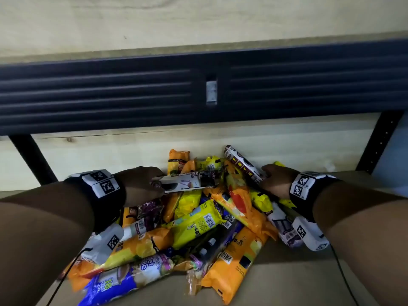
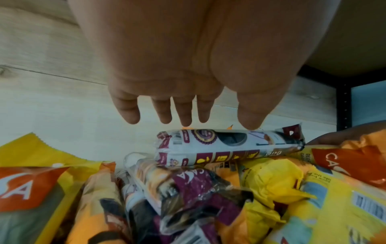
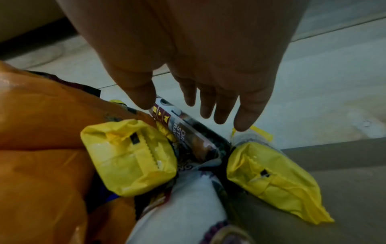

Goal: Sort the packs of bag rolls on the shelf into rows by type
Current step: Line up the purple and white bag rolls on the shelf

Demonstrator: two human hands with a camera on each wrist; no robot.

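A jumbled heap of bag-roll packs lies on the shelf board: orange packs, yellow packs, a blue pack and white-and-maroon packs. My left hand hovers with straight, spread fingers over a white pack at the heap's back left and holds nothing. My right hand reaches, fingers straight, over the near end of a white-and-maroon pack that leans at the back right. Two folded yellow packs flank it.
A pale wooden back panel closes the shelf behind the heap. A dark ribbed beam of the upper shelf hangs overhead. Black uprights stand at both sides. Bare board shows at the right and along the front edge.
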